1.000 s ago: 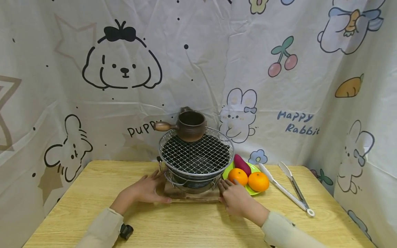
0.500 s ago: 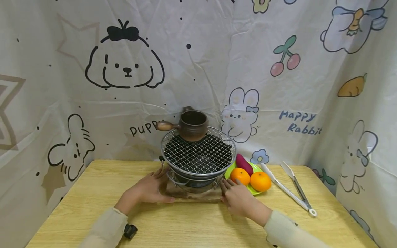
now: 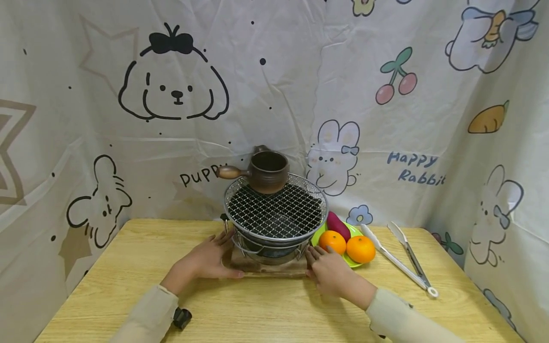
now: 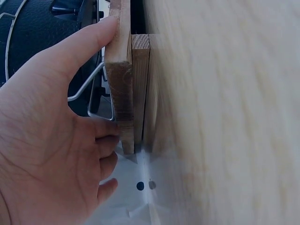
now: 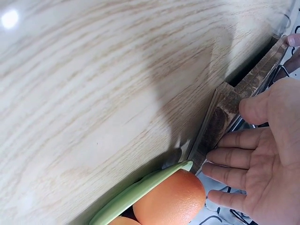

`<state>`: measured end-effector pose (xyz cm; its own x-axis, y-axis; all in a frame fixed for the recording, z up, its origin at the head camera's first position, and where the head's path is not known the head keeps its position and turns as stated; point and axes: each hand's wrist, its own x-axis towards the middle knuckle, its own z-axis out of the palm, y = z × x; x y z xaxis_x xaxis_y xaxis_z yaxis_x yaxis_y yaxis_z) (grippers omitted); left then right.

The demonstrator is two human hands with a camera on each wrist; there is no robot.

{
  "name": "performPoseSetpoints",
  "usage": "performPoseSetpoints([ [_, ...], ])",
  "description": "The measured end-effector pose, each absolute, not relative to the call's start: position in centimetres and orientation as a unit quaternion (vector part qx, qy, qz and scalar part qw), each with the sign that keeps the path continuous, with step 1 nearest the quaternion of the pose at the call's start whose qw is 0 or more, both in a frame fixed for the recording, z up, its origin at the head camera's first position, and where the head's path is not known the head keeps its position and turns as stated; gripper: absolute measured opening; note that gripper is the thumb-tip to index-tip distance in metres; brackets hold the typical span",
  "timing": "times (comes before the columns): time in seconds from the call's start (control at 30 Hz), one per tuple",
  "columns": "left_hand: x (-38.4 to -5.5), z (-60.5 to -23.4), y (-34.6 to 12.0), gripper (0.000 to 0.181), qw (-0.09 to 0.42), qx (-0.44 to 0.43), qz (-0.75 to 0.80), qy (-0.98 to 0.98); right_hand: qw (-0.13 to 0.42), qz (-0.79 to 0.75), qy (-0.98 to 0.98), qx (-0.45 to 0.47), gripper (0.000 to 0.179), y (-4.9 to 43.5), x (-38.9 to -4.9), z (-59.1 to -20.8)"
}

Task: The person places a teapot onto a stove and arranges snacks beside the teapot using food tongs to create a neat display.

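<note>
A round tabletop grill (image 3: 276,216) with a wire mesh top stands on a wooden board (image 3: 270,270). On the back of the mesh rests a brown clay pot (image 3: 269,177), its handle pointing left. My left hand (image 3: 208,259) touches the board's left end, its thumb against the front edge and its fingers along the side. At the right end my right hand (image 3: 330,274) touches the board, with thumb and fingers fairly straight. In the left wrist view the wooden base (image 4: 119,79) has thinner wooden strips (image 4: 140,84) beneath it.
Beside my right hand, a green plate (image 3: 356,231) bears two oranges (image 3: 360,249) and a purple sweet potato-like item (image 3: 338,226). Metal tongs (image 3: 396,262) lie spread at the right. A printed cloth (image 3: 266,85) hangs behind the table (image 3: 274,314).
The head view has shifted a little, so the whole scene sits slightly farther right. Both hands keep their places at the board's ends.
</note>
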<state>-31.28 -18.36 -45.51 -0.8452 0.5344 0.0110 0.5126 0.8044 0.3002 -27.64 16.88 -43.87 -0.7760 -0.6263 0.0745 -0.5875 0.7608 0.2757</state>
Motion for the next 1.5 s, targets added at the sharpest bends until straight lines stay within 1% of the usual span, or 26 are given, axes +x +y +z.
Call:
performPoseSetpoints([
  [0.37, -31.7, -45.4, -18.7, 0.109, 0.026, 0.286, 0.164, 0.944, 0.075, -0.114, -0.938, 0.319, 0.049, 17.0, -27.6, -43.8],
  [0.53, -31.7, -45.6, -18.9, 0.109, 0.032, 0.286, 0.17, 0.943, 0.068, -0.114, -0.939, 0.319, 0.049, 16.9, -27.6, -44.0],
  [0.67, -31.6, -45.8, -18.8, 0.107, 0.037, 0.285, 0.173, 0.942, 0.066, -0.105, -0.94, 0.319, 0.05, 17.2, -27.3, -44.1],
  [0.83, -31.6, -45.7, -18.8, 0.103, 0.03, 0.293, 0.172, 0.94, 0.065, -0.078, -0.939, 0.328, 0.051, 17.7, -27.2, -44.2],
  [1.0, -31.6, -45.6, -19.1, 0.103, 0.019, 0.295, 0.17, 0.94, 0.085, -0.072, -0.932, 0.344, 0.051, 17.9, -27.3, -44.1],
  [1.07, -31.7, -45.6, -19.1, 0.102, 0.017, 0.295, 0.169, 0.94, 0.095, -0.083, -0.929, 0.349, 0.052, 18.0, -27.5, -43.9],
  [1.23, -31.8, -45.6, -19.3, 0.102, 0.02, 0.294, 0.171, 0.94, 0.098, -0.11, -0.92, 0.363, 0.058, 18.4, -27.6, -43.6],
  [1.5, -31.7, -45.3, -19.0, 0.102, 0.025, 0.293, 0.177, 0.939, 0.078, -0.1, -0.927, 0.352, 0.064, 19.9, -27.3, -42.7],
])
